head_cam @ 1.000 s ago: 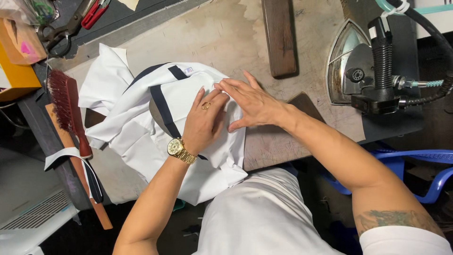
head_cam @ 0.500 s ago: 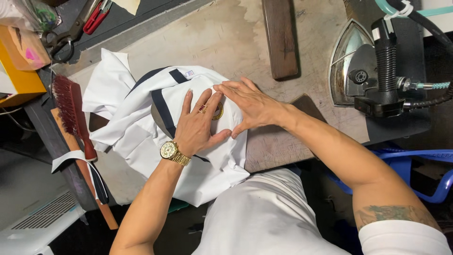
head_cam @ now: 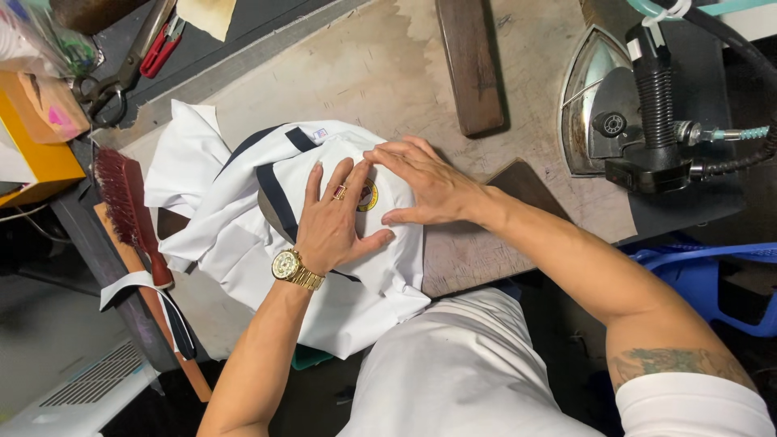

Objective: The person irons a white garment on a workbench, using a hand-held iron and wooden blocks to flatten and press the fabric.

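White garment [head_cam: 324, 275] with navy trim lies on the worn table [head_cam: 372, 73]. Left hand [head_cam: 332, 222] and right hand [head_cam: 425, 182] press flat on it, fingers spread, gripping nothing. Steam iron [head_cam: 607, 105] stands well apart.

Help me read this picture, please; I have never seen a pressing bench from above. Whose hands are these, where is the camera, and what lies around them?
The camera sits on the person's head and looks straight down, so both arms are their own. The left hand, with a gold watch, and the right hand lie flat on a white garment with dark trim; neither grips anything. A small round badge shows between them. The garment rests on a worn padded bench. On the right stands a steam iron with a hose, beside a wooden block. On the left lie a brush and scissors.
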